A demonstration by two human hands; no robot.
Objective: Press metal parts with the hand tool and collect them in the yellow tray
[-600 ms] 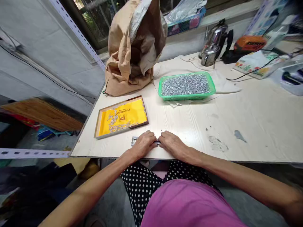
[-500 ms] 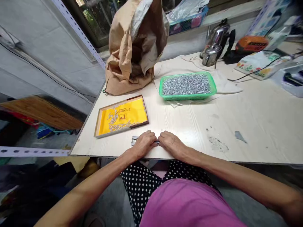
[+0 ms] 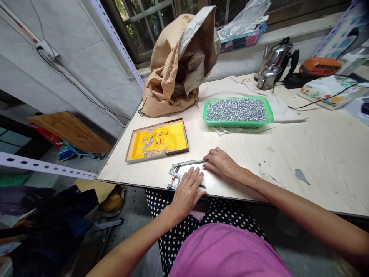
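Observation:
A metal hand tool (image 3: 179,172) with two long handles lies at the near edge of the pale wooden table (image 3: 288,154). My left hand (image 3: 188,191) lies flat on its lower handle, fingers stretched out. My right hand (image 3: 221,163) rests by the end of the upper handle, fingers curled and touching its tip. A shallow wooden tray (image 3: 157,141) with a yellow liner and several small metal pieces sits just beyond the tool. Farther back stands a green basket (image 3: 238,111) full of small metal cylinders.
A crumpled brown paper sack (image 3: 178,65) stands at the table's back left. Two steel kettles (image 3: 273,65), an orange device (image 3: 318,66), a floral cloth (image 3: 331,90) and black cables lie at the back right. A slotted metal rail (image 3: 40,166) runs at the left.
Both hands were together, covering the tool at the table edge. Now they are apart: the tool's handles are spread and show, the left hand flat on one, the right at the other.

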